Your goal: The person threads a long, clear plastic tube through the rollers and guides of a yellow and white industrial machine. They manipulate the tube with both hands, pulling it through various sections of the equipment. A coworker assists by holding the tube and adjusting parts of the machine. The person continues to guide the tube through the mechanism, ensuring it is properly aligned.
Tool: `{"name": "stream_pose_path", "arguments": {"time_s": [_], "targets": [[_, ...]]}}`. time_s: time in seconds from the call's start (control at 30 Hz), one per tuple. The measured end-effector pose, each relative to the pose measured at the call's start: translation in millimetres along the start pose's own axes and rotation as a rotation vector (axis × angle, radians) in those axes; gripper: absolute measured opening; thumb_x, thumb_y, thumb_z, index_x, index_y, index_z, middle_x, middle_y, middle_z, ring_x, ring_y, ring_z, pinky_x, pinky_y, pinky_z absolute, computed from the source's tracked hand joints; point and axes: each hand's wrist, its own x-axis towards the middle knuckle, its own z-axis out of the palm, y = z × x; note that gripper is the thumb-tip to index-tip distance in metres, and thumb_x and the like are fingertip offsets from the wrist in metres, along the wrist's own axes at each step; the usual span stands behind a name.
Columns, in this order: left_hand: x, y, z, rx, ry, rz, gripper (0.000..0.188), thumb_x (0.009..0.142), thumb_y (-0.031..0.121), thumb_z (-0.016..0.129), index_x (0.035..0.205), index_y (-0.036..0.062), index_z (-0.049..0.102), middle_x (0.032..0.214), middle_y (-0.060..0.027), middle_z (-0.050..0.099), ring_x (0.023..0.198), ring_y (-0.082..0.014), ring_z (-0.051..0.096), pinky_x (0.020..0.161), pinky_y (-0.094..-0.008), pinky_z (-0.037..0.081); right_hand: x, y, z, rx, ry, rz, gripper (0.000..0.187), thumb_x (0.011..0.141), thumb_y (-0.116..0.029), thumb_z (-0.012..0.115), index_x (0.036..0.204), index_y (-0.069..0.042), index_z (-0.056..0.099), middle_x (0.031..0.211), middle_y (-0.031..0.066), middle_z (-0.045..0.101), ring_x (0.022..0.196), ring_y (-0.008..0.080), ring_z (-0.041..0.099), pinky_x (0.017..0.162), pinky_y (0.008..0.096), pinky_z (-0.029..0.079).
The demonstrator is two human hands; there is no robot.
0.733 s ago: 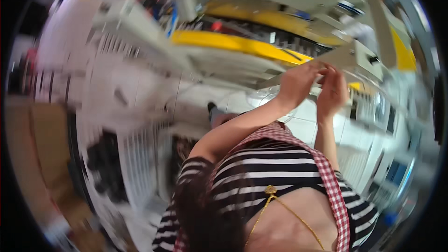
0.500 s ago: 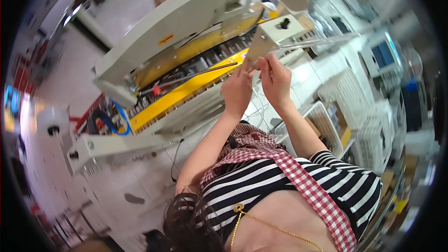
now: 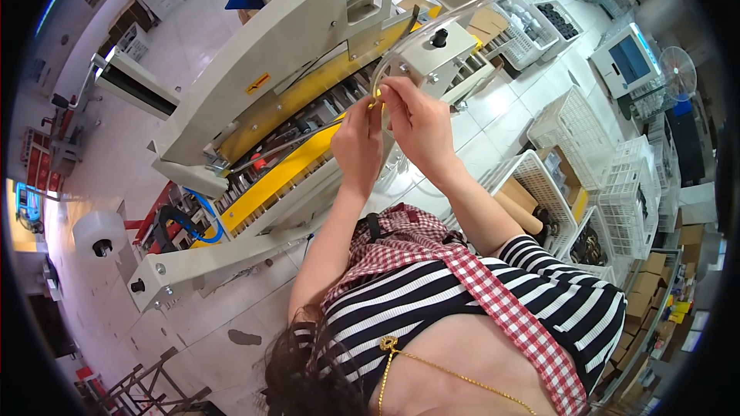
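Close together in front of the machine, both my hands are closed in a pinch. My left hand [image 3: 358,142] holds the end of a thin grey cable-like strand [image 3: 301,141], which runs left along the machine's yellow bar [image 3: 281,173]. My right hand [image 3: 420,123] grips a clear flexible tube [image 3: 397,50] that curves up and away to the upper right. A small yellowish bit [image 3: 375,97] shows where the fingertips meet. Whether strand and tube are joined there is hidden by my fingers. Clear loops also hang below my hands.
The large beige machine [image 3: 254,69] fills the space ahead, with a box-shaped end block [image 3: 439,54] just beyond my right hand. White plastic crates [image 3: 532,185] stand on the floor to my right. A white roller [image 3: 100,233] sits at the far left, and a blue hose [image 3: 210,219] bends nearby.
Both hands have shifted left, away from the machine's end block, still pinched together. The clear tube now arches up over the block instead of stretching straight to the right. The view is sharper.
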Motion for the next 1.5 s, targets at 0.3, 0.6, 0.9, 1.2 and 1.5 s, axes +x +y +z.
{"name": "stream_pose_path", "arguments": {"time_s": [0.3, 0.6, 0.9, 1.2, 1.5], "targets": [[8, -2, 1, -0.014, -0.169, -0.103, 0.019, 0.080, 0.016, 0.063, 0.098, 0.0090, 0.062, 0.084, -0.0105, 0.065, 0.069, -0.0292, 0.062, 0.057, -0.0358, 0.047, -35, 23, -19, 0.261, -0.087, 0.135, 0.029, 0.084, -0.004, 0.058, 0.113, -0.006, 0.058, 0.079, 0.0120, 0.065, 0.057, 0.0186, 0.062, 0.052, 0.0271, 0.048], [0, 14, -6, 0.050, -0.246, -0.127, 0.036, 0.075, 0.028, 0.070, 0.103, 0.0105, 0.058, 0.075, -0.0074, 0.064, 0.065, -0.0251, 0.063, 0.057, -0.0335, 0.048, -44, 36, -41, 0.373, -0.116, 0.268, 0.024, 0.086, -0.003, 0.056, 0.109, -0.003, 0.060, 0.077, 0.0094, 0.065, 0.054, 0.0110, 0.059, 0.050, 0.0229, 0.046], [-22, 17, 3, 0.041, 0.001, 0.034, 0.021, 0.079, 0.020, 0.067, 0.094, 0.0069, 0.062, 0.077, -0.0075, 0.063, 0.065, -0.0252, 0.062, 0.055, -0.0320, 0.047, -38, 30, -37, 0.413, -0.120, 0.140, 0.024, 0.085, 0.001, 0.057, 0.108, -0.002, 0.060, 0.082, 0.0098, 0.064, 0.057, 0.0103, 0.059, 0.050, 0.0227, 0.046], [14, -16, 5, 0.016, 0.015, -0.138, 0.013, 0.082, 0.019, 0.062, 0.090, 0.0080, 0.064, 0.078, -0.0084, 0.062, 0.067, -0.0282, 0.061, 0.057, -0.0336, 0.046, -23, 7, -25, 0.455, -0.218, 0.002, 0.055, 0.084, 0.002, 0.055, 0.135, -0.004, 0.036, 0.110, 0.0134, 0.061, 0.062, 0.0107, 0.062, 0.053, 0.0208, 0.047], [4, 6, 7, 0.395, -0.145, -0.019, 0.017, 0.081, 0.020, 0.061, 0.096, 0.0109, 0.063, 0.079, -0.0066, 0.063, 0.066, -0.0274, 0.061, 0.054, -0.0367, 0.048, -20, 23, -49, 0.458, -0.168, -0.059, 0.045, 0.087, 0.003, 0.048, 0.132, 0.000, 0.040, 0.108, 0.0159, 0.061, 0.065, 0.0113, 0.062, 0.054, 0.0201, 0.047]]}}
